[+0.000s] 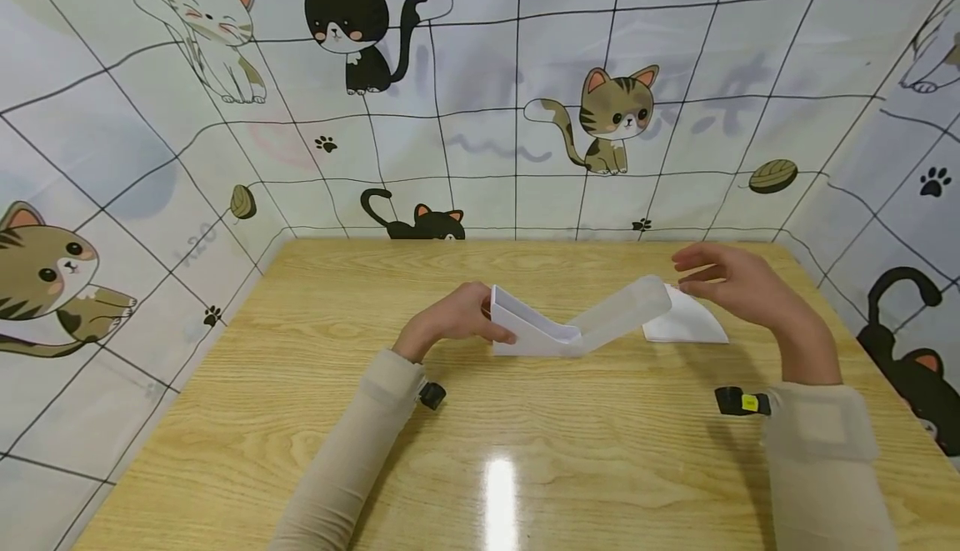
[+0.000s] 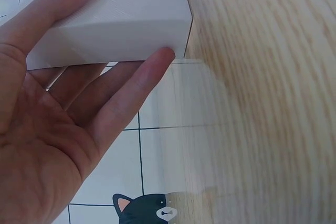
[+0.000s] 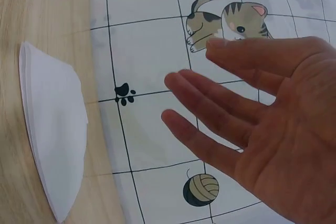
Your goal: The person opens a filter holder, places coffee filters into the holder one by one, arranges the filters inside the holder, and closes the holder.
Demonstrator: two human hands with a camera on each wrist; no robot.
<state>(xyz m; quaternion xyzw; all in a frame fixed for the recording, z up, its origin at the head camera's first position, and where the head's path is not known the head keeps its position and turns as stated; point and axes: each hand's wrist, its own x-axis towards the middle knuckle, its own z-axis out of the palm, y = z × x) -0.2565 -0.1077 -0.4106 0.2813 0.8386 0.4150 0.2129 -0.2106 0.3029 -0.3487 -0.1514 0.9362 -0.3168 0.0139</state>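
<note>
My left hand [image 1: 461, 311] grips the closed end of a white box [image 1: 534, 341], thumb on one face and fingers on the other in the left wrist view. The box's frosted, see-through lid [image 1: 626, 311] is swung open on a hinge and slants up to the right. Behind the lid's right end, a layered, fan-shaped piece of white paper [image 1: 686, 322] lies on the table. My right hand [image 1: 742, 284] is raised above and right of the paper, with its fingers extended and apart and nothing between them in the right wrist view [image 3: 236, 124].
The wood-grain table [image 1: 375, 468] ends at a back wall [image 1: 480, 142] covered in a cat-and-grid print. Similar printed sheets rise along its left and right sides. Each wrist wears a small black camera [image 1: 432, 395].
</note>
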